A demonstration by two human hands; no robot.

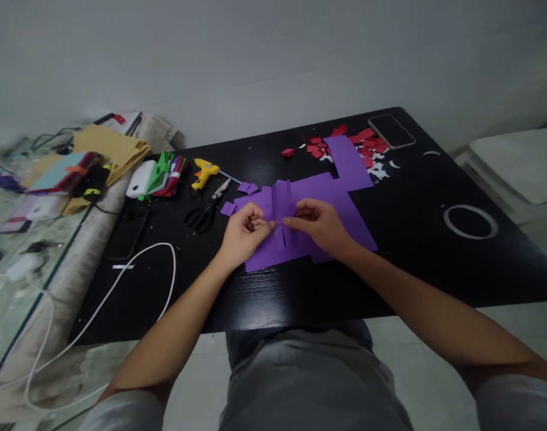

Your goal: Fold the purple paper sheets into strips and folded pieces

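Observation:
Between my hands is a folded piece of purple paper [280,194] with slits cut along its near edge. My left hand [248,230] pinches its left side, thumb pointing inward. Opposite it, my right hand [321,226] grips the right side, and the two thumbs almost meet at the middle. Beneath lie larger purple sheets [349,221] spread flat on the black table. Small cut purple pieces [248,188] rest just beyond my left hand. Black-handled scissors [207,206] lie left of the paper, their blades pointing away from me.
A yellow glue gun [205,172] sits behind the scissors. Red paper scraps [371,143], a purple strip [349,161] and a phone [392,130] lie at the back right. A white ring [471,221] is on the right. A white cable [172,269] crosses the left front.

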